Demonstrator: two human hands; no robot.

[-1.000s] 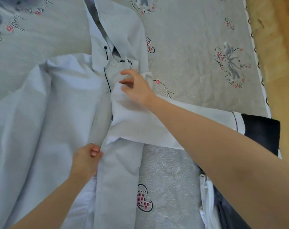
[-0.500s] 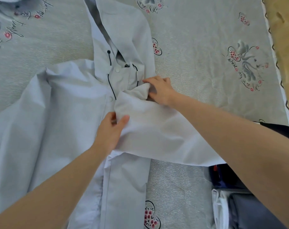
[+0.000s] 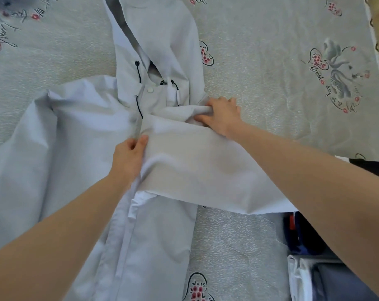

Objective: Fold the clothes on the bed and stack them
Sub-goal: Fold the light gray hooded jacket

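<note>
A: Where's the garment?
B: I see the pale hooded jacket (image 3: 80,161) spread on the bed sheet (image 3: 271,68), sleeve (image 3: 195,170) folded across its front.
A: Hands?
B: Left hand (image 3: 127,158) pinches the sleeve edge; right hand (image 3: 223,115) grips bunched cloth at the shoulder. Folded clothes (image 3: 303,276) lie near, lower right.

I see a bright, even daylight scene with no harsh glare. Soft shadows sit under the folded sleeve (image 3: 197,166) and inside the far hood (image 3: 127,31). The wide lens bends the edges, and the near forearms (image 3: 327,209) look slightly soft, while the centre stays sharp.
</note>
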